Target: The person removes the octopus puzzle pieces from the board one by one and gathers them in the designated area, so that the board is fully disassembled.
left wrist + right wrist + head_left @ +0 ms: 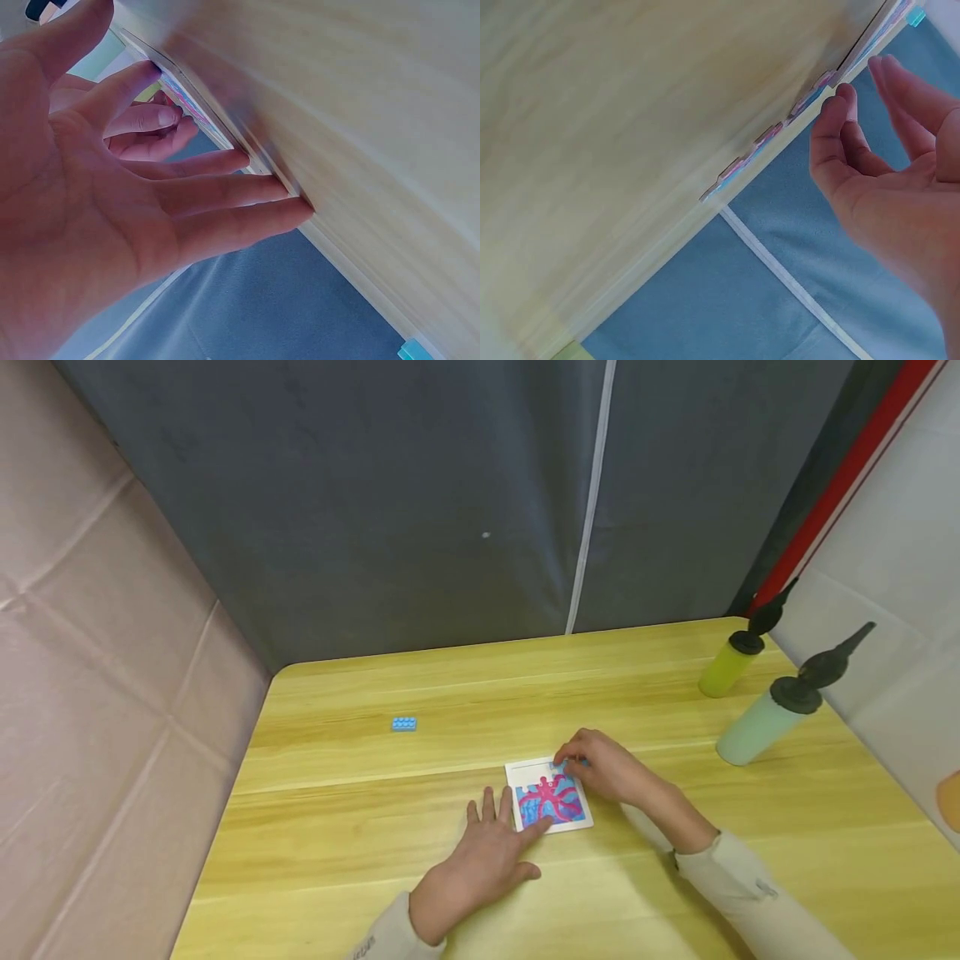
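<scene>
A small square puzzle (551, 799) in a white frame, showing a pink octopus on blue, lies on the wooden table (375, 827). My left hand (491, 852) lies flat beside its lower left corner, thumb against the frame; in the left wrist view the left hand (112, 210) has straight fingers ending at the puzzle edge (196, 114). My right hand (603, 768) sits at the puzzle's upper right corner, fingertips down on the pieces. The right wrist view shows the right hand (900, 165) loosely curved with nothing between its fingers, just off the puzzle pieces (769, 135).
A small blue brick (404, 723) lies alone toward the back left of the table. Two squeeze bottles with black nozzles, one yellow (731, 667) and one pale green (759, 728), stand at the right edge. A grey curtain backs the table; a brown wall is left.
</scene>
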A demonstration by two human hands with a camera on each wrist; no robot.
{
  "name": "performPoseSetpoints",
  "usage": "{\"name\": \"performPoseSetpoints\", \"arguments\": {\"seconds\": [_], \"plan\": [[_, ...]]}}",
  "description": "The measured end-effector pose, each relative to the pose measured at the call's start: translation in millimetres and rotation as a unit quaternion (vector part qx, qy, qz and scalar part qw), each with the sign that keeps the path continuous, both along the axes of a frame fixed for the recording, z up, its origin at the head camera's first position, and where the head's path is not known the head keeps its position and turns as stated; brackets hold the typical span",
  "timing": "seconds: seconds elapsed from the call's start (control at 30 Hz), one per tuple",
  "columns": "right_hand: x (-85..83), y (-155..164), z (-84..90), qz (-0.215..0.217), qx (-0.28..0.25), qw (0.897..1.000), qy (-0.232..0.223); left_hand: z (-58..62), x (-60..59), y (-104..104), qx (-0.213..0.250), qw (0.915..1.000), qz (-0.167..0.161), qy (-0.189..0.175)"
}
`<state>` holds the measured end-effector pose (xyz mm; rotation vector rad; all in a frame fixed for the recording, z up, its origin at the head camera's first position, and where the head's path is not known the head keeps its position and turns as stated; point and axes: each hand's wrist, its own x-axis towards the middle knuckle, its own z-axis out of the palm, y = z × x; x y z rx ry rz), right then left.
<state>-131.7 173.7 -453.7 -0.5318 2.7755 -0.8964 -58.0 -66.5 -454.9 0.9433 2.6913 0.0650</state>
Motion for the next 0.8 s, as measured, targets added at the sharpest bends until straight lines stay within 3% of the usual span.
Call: {"name": "performPoseSetpoints", "arguments": {"seconds": [0.3, 0.8], "plan": [[3.5, -3.3, -1.8, 0.034, 0.003, 0.999, 0.038, 1.9, 0.0, 1.2, -0.009, 1.0000, 0.002, 0.001], [0.8, -1.5, -1.8, 0.041, 0.006, 0.999, 0.027, -0.4, -1.3, 0.9, -0.009, 1.0000, -0.002, 0.004]]}}
